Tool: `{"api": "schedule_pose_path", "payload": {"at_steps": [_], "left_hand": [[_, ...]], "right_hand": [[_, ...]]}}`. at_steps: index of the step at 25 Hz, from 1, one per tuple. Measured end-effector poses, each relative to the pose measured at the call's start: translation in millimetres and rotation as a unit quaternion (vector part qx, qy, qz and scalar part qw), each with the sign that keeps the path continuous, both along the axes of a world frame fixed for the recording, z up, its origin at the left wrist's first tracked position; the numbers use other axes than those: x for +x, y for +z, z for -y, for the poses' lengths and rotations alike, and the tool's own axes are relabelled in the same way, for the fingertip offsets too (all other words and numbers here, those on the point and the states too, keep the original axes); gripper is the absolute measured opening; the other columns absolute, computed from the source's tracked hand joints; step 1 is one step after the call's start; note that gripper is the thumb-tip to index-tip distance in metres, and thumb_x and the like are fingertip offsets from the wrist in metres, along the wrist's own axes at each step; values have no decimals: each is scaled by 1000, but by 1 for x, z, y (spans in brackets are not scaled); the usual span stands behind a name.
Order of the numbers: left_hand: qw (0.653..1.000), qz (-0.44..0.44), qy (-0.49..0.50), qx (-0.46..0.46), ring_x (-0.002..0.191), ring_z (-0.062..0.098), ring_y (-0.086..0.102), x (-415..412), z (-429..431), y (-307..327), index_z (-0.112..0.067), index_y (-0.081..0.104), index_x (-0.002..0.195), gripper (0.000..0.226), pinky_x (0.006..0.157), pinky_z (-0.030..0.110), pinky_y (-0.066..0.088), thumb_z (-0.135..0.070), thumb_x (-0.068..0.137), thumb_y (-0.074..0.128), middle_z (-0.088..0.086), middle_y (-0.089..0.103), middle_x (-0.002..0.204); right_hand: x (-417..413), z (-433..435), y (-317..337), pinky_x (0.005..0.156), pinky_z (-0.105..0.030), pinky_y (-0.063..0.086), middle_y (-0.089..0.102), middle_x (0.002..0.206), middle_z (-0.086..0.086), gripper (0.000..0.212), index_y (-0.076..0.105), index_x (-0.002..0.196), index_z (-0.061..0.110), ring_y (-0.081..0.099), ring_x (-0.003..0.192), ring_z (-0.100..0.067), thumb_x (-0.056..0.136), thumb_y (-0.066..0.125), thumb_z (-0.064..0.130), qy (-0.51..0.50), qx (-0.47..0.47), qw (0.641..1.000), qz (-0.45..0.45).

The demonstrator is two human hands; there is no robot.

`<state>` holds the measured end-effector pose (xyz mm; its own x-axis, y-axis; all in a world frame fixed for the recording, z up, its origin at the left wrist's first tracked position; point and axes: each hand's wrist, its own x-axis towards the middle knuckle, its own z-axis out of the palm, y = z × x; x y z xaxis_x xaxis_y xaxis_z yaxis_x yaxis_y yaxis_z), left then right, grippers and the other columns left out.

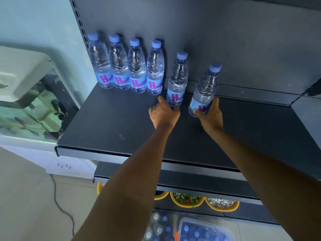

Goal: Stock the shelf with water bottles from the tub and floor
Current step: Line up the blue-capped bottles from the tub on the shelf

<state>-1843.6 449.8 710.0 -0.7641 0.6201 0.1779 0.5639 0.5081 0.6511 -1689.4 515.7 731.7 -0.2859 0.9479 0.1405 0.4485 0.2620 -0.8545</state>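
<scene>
Your left hand (164, 114) and right hand (211, 113) are bare. Your left forearm (125, 180) and right forearm (260, 162) are bare too, uncovered from wrist to the frame's lower edge, long and slim.

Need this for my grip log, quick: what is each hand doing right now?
Left hand: holds the base of the upright water bottle.
Right hand: grips the tilted water bottle at its label.

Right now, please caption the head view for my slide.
Left hand holds the fifth bottle, right hand the tilted sixth bottle, beside the four-bottle row on the shelf.
</scene>
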Motion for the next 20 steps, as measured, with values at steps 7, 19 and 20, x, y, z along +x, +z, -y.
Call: {"api": "schedule_pose_path", "payload": {"at_steps": [7,19,20], "left_hand": [[999,-4,-12,-47,100,36,69,-11,-13,-1,-12,47,121,42,83,40,43,-48,100,51,12,73,106],[997,-27,23,-72,94,37,69,-29,-30,-4,-14,54,115,35,68,35,36,-46,103,46,11,72,101],[996,-30,25,-76,94,37,69,-30,-31,-4,-14,54,114,35,67,35,36,-46,103,46,11,72,101]], "right_hand": [[-45,-30,-6,81,-28,44,42,129,-6,63,47,141,25,51,88,-9,85,76,27,-29,-25,998,56],[-74,-27,-29,76,-32,50,67,106,0,33,60,115,15,65,93,-23,86,73,22,-105,21,994,11],[-75,-28,-29,76,-34,50,64,109,-2,33,61,116,15,64,94,-23,86,73,23,-110,30,993,19]]}}
